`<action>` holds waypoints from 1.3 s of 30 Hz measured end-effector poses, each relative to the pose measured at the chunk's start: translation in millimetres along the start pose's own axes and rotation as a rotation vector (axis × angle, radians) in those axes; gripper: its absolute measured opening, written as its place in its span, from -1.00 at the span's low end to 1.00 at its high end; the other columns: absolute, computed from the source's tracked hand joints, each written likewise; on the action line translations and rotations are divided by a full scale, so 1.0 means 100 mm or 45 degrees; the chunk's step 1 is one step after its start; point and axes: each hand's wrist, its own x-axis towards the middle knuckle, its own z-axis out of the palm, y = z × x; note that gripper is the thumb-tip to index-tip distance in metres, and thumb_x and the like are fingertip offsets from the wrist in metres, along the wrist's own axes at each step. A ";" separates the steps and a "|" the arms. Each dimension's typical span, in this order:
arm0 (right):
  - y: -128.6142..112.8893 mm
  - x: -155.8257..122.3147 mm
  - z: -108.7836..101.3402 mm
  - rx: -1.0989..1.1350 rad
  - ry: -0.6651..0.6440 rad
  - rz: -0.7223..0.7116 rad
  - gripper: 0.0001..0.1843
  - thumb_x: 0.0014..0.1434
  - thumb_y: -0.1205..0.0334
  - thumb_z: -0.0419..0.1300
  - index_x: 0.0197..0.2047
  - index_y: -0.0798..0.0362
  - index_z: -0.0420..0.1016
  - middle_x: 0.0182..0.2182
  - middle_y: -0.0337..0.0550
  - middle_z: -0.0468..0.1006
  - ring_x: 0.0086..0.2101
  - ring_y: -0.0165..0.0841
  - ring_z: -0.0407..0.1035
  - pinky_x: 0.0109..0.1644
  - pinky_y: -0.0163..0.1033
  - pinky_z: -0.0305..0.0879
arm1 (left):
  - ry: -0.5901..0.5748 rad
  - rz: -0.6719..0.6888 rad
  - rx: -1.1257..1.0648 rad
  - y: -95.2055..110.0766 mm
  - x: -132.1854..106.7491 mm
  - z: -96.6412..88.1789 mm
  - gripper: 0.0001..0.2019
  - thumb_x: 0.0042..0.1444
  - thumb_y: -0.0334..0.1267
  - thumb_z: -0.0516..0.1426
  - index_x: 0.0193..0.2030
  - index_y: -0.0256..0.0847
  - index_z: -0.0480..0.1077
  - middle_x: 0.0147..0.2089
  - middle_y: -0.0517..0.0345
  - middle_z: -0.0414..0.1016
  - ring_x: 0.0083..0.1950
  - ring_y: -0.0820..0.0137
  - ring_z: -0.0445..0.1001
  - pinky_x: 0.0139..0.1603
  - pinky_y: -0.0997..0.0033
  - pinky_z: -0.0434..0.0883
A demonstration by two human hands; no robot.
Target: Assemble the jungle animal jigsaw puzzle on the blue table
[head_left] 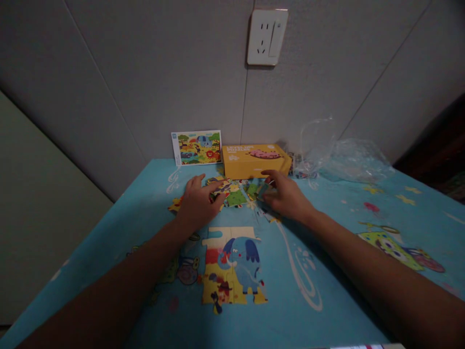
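Joined jigsaw pieces showing a blue elephant lie flat on the table in front of me. Beyond them is a loose heap of puzzle pieces, some overlapping. My left hand rests at the heap's left side, fingers spread and reaching over the pieces. On the heap's right side, my right hand has its thumb and fingers around a bluish-green puzzle piece, which is tilted. Its fingertips are partly hidden.
A yellow puzzle box stands behind the heap against the wall. Left of it leans a picture card with animals. Crumpled clear plastic wrapping lies at the back right. A blue cartoon-patterned cloth covers the table.
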 end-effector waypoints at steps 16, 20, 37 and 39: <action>-0.35 -0.14 0.08 1.195 -0.063 -0.030 -0.62 0.10 0.20 0.30 -0.01 0.05 0.39 -0.42 -0.28 0.42 -0.40 -0.42 0.34 -0.27 -0.25 0.31 | -0.177 0.512 -0.484 0.16 -0.03 -0.18 -0.46 0.19 -0.24 0.22 0.31 -0.12 0.26 0.29 -0.09 0.36 0.30 0.20 0.34 0.20 0.14 0.45; -0.33 -0.15 0.09 1.169 -0.066 -0.034 -0.65 0.13 0.20 0.29 -0.02 0.04 0.40 -0.41 -0.26 0.43 -0.39 -0.41 0.33 -0.27 -0.24 0.30 | -0.153 0.545 -0.463 0.17 -0.01 -0.20 -0.48 0.18 -0.26 0.23 0.27 -0.17 0.28 0.27 -0.10 0.39 0.30 0.22 0.35 0.23 0.13 0.41; -0.32 -0.15 0.09 1.057 -0.056 -0.040 -0.68 0.13 0.16 0.27 -0.05 0.07 0.44 -0.42 -0.24 0.42 -0.43 -0.42 0.29 -0.33 -0.24 0.27 | -0.156 0.544 -0.432 0.14 -0.02 -0.18 -0.46 0.15 -0.23 0.26 0.27 -0.19 0.28 0.20 -0.12 0.45 0.28 0.19 0.37 0.24 0.05 0.39; -0.32 -0.15 0.08 1.044 -0.061 -0.037 -0.68 0.13 0.16 0.27 -0.05 0.07 0.44 -0.42 -0.24 0.41 -0.43 -0.42 0.28 -0.34 -0.24 0.27 | -0.157 0.519 -0.422 0.14 -0.02 -0.17 -0.44 0.15 -0.21 0.26 0.28 -0.20 0.27 0.19 -0.14 0.45 0.29 0.19 0.36 0.23 0.06 0.40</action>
